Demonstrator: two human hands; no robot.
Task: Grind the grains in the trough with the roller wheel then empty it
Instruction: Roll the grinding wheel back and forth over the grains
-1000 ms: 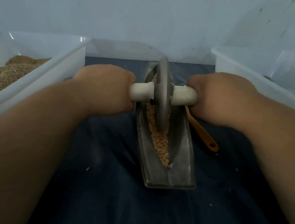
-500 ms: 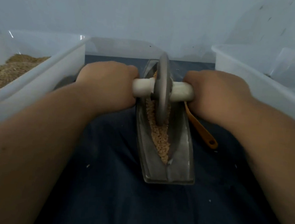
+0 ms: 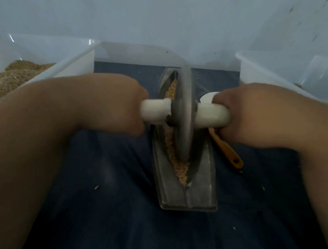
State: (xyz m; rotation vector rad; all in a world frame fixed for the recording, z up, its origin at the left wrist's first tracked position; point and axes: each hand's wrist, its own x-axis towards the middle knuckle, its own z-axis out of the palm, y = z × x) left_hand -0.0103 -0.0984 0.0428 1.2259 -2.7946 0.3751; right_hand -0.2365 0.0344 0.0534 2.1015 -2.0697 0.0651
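A grey boat-shaped metal trough (image 3: 201,189) lies lengthwise on the dark blue cloth, with tan grains (image 3: 180,171) along its groove. The grey roller wheel (image 3: 183,114) stands upright in the groove, its rim down in the grains. A white axle handle (image 3: 154,110) sticks out on each side of the wheel. My left hand (image 3: 111,104) grips the left handle. The right handle is gripped by my right hand (image 3: 259,113). Both hands hide the outer ends of the handles.
A clear plastic bin (image 3: 65,64) at the left holds a heap of ground tan meal (image 3: 10,77). Another clear bin (image 3: 262,73) stands at the right. An orange-handled utensil (image 3: 228,151) lies on the cloth right of the trough. Stray grains dot the cloth (image 3: 112,209).
The wheel has rolled back toward me along the groove after moving a little farther away. Both hands came with it and still grip the handles.
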